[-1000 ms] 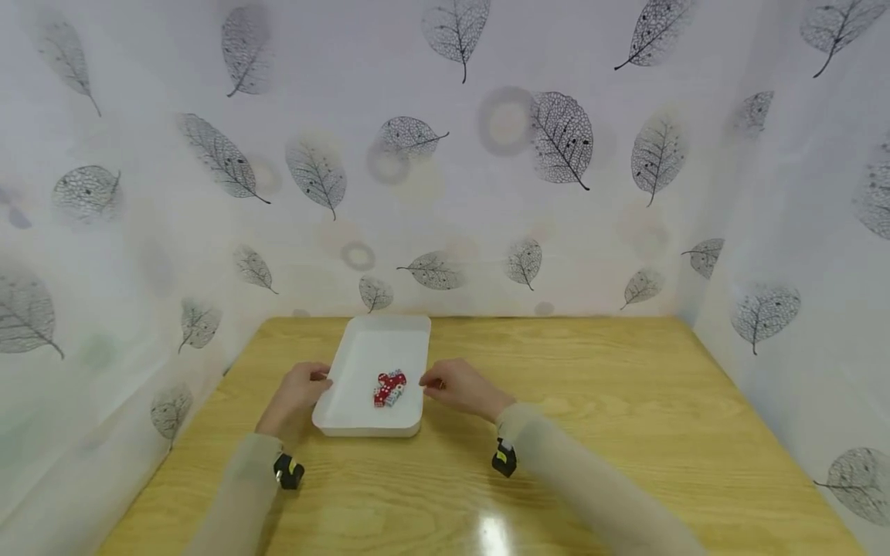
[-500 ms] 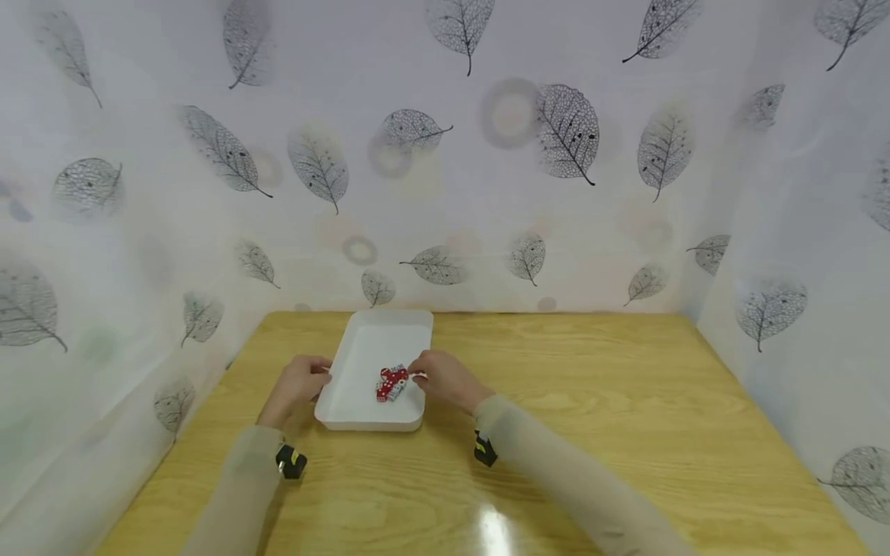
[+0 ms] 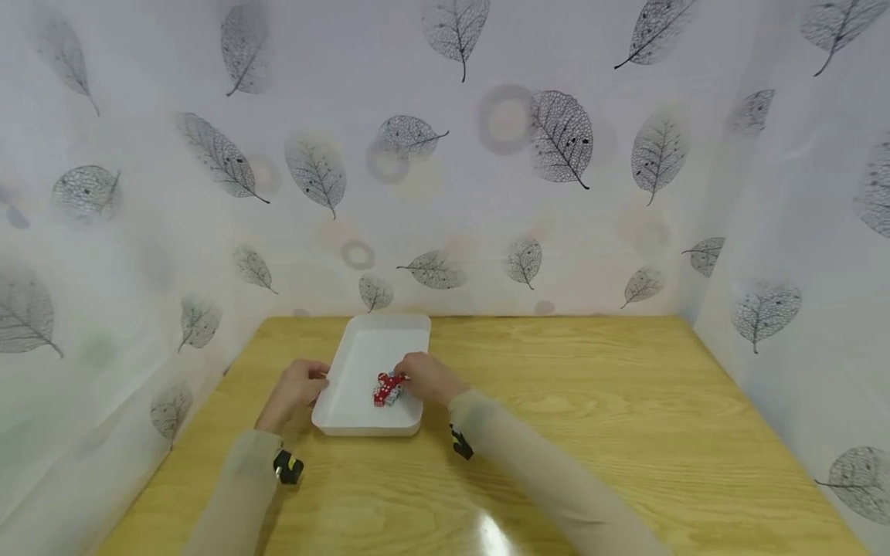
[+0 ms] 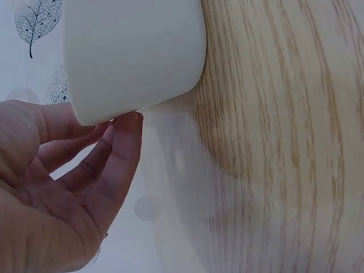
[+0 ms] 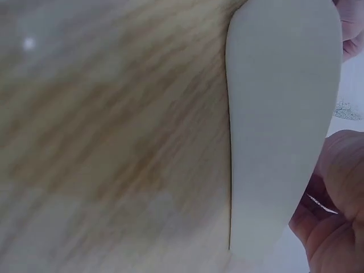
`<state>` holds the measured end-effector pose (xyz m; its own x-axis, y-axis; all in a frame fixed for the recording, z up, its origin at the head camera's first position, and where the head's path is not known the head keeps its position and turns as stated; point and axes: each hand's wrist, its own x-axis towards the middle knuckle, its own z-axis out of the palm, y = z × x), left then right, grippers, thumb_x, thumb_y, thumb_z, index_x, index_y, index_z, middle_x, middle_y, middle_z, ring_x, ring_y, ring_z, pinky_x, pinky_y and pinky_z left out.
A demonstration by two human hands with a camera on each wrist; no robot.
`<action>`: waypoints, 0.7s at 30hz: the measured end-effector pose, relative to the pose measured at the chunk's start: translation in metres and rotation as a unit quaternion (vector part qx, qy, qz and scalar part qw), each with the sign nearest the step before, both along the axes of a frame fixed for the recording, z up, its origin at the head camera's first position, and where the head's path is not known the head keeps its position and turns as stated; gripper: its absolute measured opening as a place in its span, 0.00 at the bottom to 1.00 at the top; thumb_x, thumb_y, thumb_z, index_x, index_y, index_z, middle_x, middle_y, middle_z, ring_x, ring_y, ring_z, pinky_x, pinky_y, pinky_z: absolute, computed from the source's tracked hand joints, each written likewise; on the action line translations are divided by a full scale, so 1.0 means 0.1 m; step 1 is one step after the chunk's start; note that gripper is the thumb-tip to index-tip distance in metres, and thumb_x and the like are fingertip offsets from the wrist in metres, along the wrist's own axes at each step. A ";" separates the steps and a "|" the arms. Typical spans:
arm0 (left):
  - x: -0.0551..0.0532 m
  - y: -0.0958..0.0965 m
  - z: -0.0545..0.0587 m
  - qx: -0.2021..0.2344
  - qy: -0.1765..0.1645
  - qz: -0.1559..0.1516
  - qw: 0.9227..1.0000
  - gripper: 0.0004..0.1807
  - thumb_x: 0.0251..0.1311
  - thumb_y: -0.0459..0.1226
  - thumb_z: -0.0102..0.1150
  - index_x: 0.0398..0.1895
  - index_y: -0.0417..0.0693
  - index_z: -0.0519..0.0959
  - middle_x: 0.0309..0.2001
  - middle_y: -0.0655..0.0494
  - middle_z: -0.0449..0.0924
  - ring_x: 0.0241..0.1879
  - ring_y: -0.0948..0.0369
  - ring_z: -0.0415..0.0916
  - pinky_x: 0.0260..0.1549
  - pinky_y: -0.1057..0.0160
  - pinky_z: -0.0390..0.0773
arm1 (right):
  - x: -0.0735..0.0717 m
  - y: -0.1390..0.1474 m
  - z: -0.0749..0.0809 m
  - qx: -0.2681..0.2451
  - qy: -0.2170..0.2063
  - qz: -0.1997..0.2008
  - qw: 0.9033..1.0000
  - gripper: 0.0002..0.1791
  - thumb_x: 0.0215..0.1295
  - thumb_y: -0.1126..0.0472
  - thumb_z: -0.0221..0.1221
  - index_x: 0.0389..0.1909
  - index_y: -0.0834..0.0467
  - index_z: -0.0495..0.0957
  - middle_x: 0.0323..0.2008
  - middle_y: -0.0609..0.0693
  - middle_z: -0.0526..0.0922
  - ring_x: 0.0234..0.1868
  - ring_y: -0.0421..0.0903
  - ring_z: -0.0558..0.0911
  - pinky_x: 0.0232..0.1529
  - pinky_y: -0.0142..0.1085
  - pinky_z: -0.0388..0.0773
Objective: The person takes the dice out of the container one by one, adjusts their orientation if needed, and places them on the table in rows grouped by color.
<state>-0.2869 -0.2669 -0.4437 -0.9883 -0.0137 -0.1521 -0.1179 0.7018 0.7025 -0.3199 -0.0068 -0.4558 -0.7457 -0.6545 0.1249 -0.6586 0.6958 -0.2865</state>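
A white rectangular tray (image 3: pixel 348 413) lies on the wooden table, left of the middle. In its right half is a small cluster of red and white dice (image 3: pixel 384 390). My left hand (image 3: pixel 295 386) holds the tray's left side, fingertips right at its edge; the left wrist view shows the bent fingers (image 4: pixel 126 151) against the tray wall (image 4: pixel 136 51). Over the tray's right rim reaches my right hand (image 3: pixel 431 378), its fingertips down at the dice. From the right wrist the hand (image 5: pixel 338 199) shows behind the tray wall (image 5: pixel 278 114), which hides the dice; I cannot tell whether it holds one.
The light wood table (image 3: pixel 591 417) extends to the right of the tray and in front of it. A pale curtain (image 3: pixel 473 193) with leaf prints surrounds the back and sides. Each wrist wears a small black device (image 3: pixel 288 468).
My right hand has moved left from the tray's right rim to the dice inside. The left hand stays at the tray's left side, and the tray keeps its place.
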 end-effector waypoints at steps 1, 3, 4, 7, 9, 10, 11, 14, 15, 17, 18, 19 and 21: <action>0.00 0.00 -0.01 0.000 0.002 0.000 1.000 0.19 0.66 0.29 0.50 0.58 0.28 0.73 0.48 0.35 0.78 0.39 0.51 0.79 0.29 0.61 0.81 | -0.01 -0.01 0.00 0.003 -0.005 -0.006 1.000 0.14 0.62 0.67 0.62 0.49 0.57 0.84 0.43 0.49 0.85 0.45 0.43 0.82 0.52 0.32 0.77; 0.00 -0.01 -0.02 -0.001 0.000 0.000 1.000 0.19 0.66 0.29 0.50 0.59 0.28 0.73 0.48 0.34 0.77 0.39 0.51 0.79 0.29 0.61 0.81 | -0.02 -0.03 -0.01 0.012 -0.014 -0.018 1.000 0.15 0.62 0.69 0.61 0.50 0.57 0.83 0.45 0.50 0.85 0.47 0.43 0.82 0.54 0.33 0.77; 0.00 -0.01 -0.02 -0.001 0.002 -0.001 1.000 0.19 0.66 0.29 0.50 0.58 0.28 0.73 0.49 0.34 0.77 0.39 0.51 0.79 0.29 0.61 0.81 | -0.04 -0.04 -0.02 0.019 -0.015 -0.023 0.999 0.16 0.62 0.69 0.61 0.50 0.58 0.83 0.45 0.50 0.85 0.47 0.44 0.82 0.55 0.33 0.77; 0.00 -0.01 -0.04 0.000 -0.001 0.001 1.000 0.19 0.66 0.29 0.51 0.58 0.28 0.73 0.48 0.34 0.78 0.39 0.51 0.79 0.29 0.61 0.81 | -0.07 -0.05 -0.06 0.039 -0.022 -0.034 0.998 0.14 0.64 0.67 0.60 0.50 0.56 0.83 0.45 0.49 0.85 0.47 0.43 0.82 0.54 0.33 0.77; 0.00 0.00 -0.05 -0.001 -0.006 0.002 1.000 0.19 0.66 0.30 0.51 0.58 0.29 0.74 0.48 0.34 0.78 0.40 0.51 0.79 0.29 0.61 0.81 | -0.08 -0.06 -0.07 0.054 -0.020 -0.034 0.998 0.12 0.65 0.66 0.59 0.48 0.56 0.83 0.44 0.48 0.86 0.46 0.42 0.82 0.54 0.32 0.77; 0.00 0.00 -0.05 -0.001 -0.008 0.004 1.000 0.18 0.66 0.30 0.51 0.57 0.30 0.74 0.48 0.35 0.78 0.40 0.52 0.79 0.30 0.61 0.81 | -0.07 -0.06 -0.08 0.061 -0.019 -0.033 0.997 0.12 0.66 0.65 0.58 0.48 0.55 0.84 0.44 0.48 0.86 0.46 0.42 0.82 0.53 0.32 0.77; 0.00 0.00 -0.05 0.000 -0.009 0.004 1.000 0.18 0.66 0.29 0.51 0.57 0.30 0.74 0.48 0.35 0.78 0.39 0.52 0.79 0.29 0.61 0.82 | -0.07 -0.06 -0.08 0.066 -0.016 -0.031 0.997 0.11 0.67 0.65 0.58 0.47 0.55 0.84 0.44 0.47 0.86 0.45 0.42 0.82 0.53 0.32 0.77; 0.02 0.00 -0.06 0.003 -0.007 0.009 1.000 0.18 0.66 0.29 0.51 0.57 0.29 0.74 0.47 0.35 0.78 0.38 0.52 0.79 0.29 0.61 0.81 | -0.04 -0.07 -0.09 0.076 -0.005 -0.027 0.997 0.11 0.68 0.64 0.58 0.46 0.54 0.84 0.43 0.47 0.86 0.46 0.42 0.82 0.53 0.32 0.77; 0.02 0.00 -0.06 0.005 -0.006 0.010 1.000 0.18 0.66 0.29 0.51 0.57 0.29 0.74 0.47 0.35 0.78 0.38 0.52 0.79 0.29 0.61 0.81 | -0.03 -0.08 -0.09 0.077 -0.003 -0.028 0.997 0.11 0.68 0.64 0.57 0.46 0.54 0.84 0.44 0.47 0.86 0.46 0.42 0.82 0.54 0.32 0.77; 0.02 0.00 -0.06 0.003 -0.003 0.012 1.000 0.18 0.66 0.29 0.51 0.57 0.28 0.73 0.47 0.35 0.78 0.38 0.52 0.78 0.28 0.61 0.81 | -0.02 -0.08 -0.08 0.078 0.002 -0.031 0.997 0.10 0.68 0.64 0.57 0.46 0.54 0.84 0.43 0.47 0.86 0.46 0.42 0.82 0.53 0.32 0.77; 0.02 0.00 -0.05 0.003 -0.003 0.013 1.000 0.18 0.65 0.29 0.51 0.57 0.28 0.74 0.47 0.35 0.78 0.38 0.51 0.78 0.28 0.61 0.81 | -0.02 -0.08 -0.07 0.077 0.003 -0.032 0.996 0.10 0.68 0.64 0.57 0.46 0.54 0.84 0.43 0.47 0.86 0.46 0.42 0.82 0.53 0.32 0.77; 0.01 0.00 -0.05 0.002 -0.002 0.012 1.000 0.18 0.65 0.29 0.51 0.57 0.28 0.73 0.47 0.34 0.78 0.38 0.51 0.78 0.28 0.61 0.81 | -0.02 -0.08 -0.06 0.077 0.005 -0.034 0.996 0.10 0.69 0.63 0.57 0.46 0.54 0.84 0.43 0.47 0.86 0.45 0.42 0.82 0.53 0.32 0.77; -0.01 0.01 -0.04 0.000 -0.004 0.011 1.000 0.19 0.66 0.29 0.51 0.58 0.28 0.73 0.48 0.34 0.78 0.39 0.51 0.78 0.28 0.61 0.81 | -0.01 -0.07 -0.05 0.074 0.006 -0.040 0.996 0.10 0.68 0.63 0.57 0.46 0.55 0.84 0.42 0.47 0.85 0.45 0.42 0.82 0.52 0.32 0.77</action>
